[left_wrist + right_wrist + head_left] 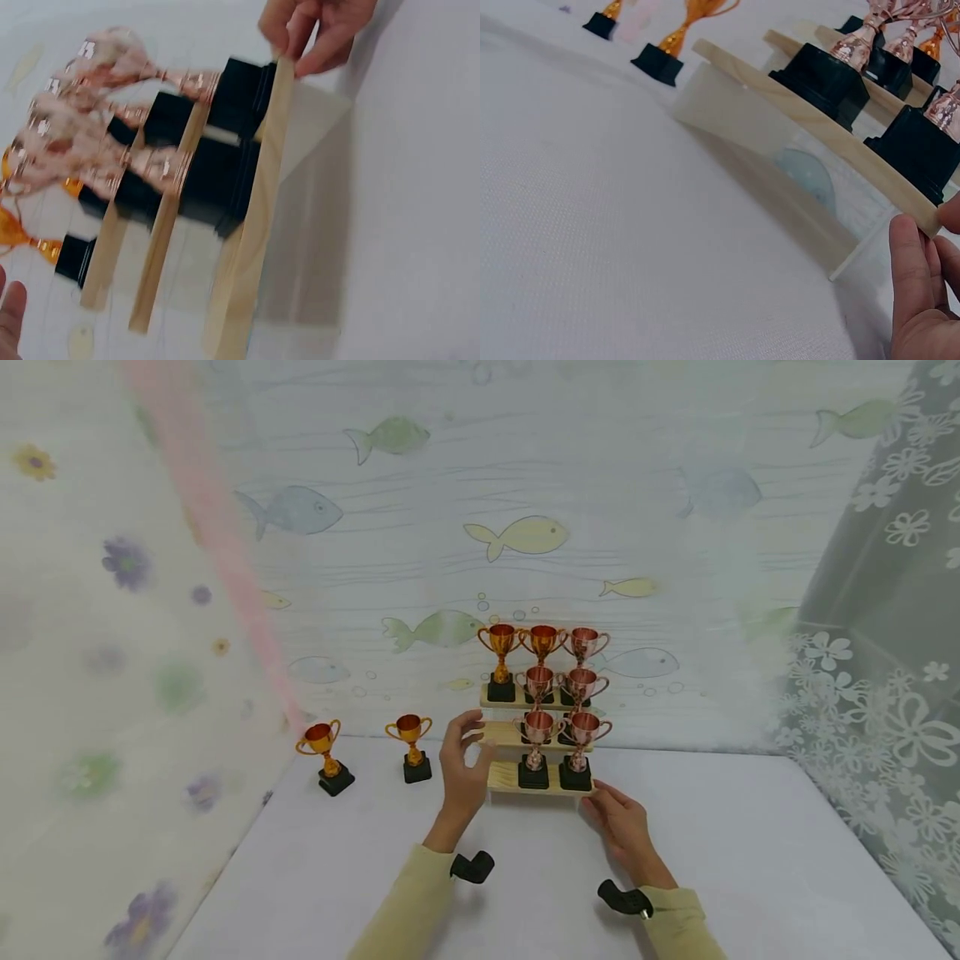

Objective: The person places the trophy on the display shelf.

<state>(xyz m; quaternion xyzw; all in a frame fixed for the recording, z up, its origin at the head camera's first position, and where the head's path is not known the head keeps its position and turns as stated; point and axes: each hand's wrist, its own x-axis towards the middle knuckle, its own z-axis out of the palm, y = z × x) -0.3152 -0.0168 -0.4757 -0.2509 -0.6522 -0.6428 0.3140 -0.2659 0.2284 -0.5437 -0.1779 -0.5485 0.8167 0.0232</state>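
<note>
- Three-tier wooden display stand (pixel 507 777) sits at the back-middle of the white tabletop (pixel 750 843), close to the fish-print backdrop (pixel 525 485).
- Top tier: gold trophy cup (pixel 501 662) at the left end, then another gold-orange cup (pixel 543 643) and a rose-copper one (pixel 587 645) at the right.
- Middle tier holds two copper cups (pixel 539 683); bottom tier holds two copper cups (pixel 536 747) on black bases, left slots bare.
- Left hand (pixel 463 768) is at the stand's left end, fingers loosely curled by the middle shelf edge; can't tell whether it really grasps the wood or just touches it.
- Right hand (pixel 622 827) is at the stand's front-right corner; the left wrist view shows its fingers (pixel 315 34) pinching the end of the bottom plank (pixel 251 225).
- Right wrist view: fingertips (pixel 909 259) against the plank end (pixel 922 217), clear side panel (pixel 727 105) under the shelf.
- Two loose gold trophies stand near the tabletop's back-left corner: one (pixel 325 757) by the left edge, tilted a little, the other (pixel 412 747) just left of the left hand.
- Hard to read: left wrist view is motion-blurred, cups smear together; only a fingertip (pixel 10 319) of the left hand shows at its corner.
- Rear cups partly hidden behind the front ones; the stand's back edge isn't visible.
</note>
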